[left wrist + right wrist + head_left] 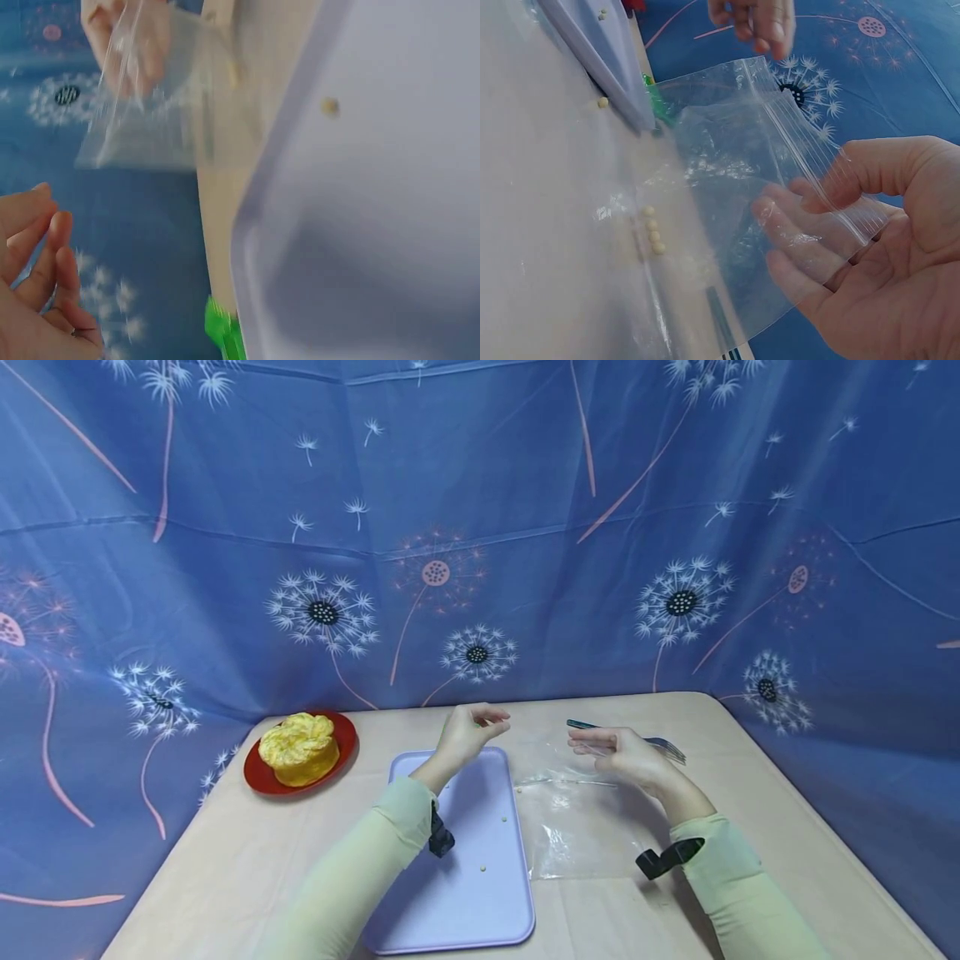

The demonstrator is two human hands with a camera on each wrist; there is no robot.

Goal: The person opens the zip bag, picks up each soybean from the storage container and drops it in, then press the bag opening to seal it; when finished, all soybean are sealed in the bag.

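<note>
A clear zip bag [720, 150] is held at its mouth by my right hand [877, 225], thumb on the near side and fingers behind the plastic. Several small pale-yellow balls [654, 234], like soybeans, show in a row through the bag. My left hand [471, 735] hovers over the far end of the lilac tray [465, 914], apart from the bag. Its fingers [56, 240] bend loosely toward the thumb, and nothing shows between them. A few more balls lie scattered on the tray, one pale ball [483, 868] near its middle.
To the left, a red plate [258, 781] holds a yellow cake-like bun [300, 747]. A fork [666, 748] with a dark handle lies behind my right hand. Some green object [225, 330] sits by the tray's far end. A blue patterned curtain [510, 602] closes off the back.
</note>
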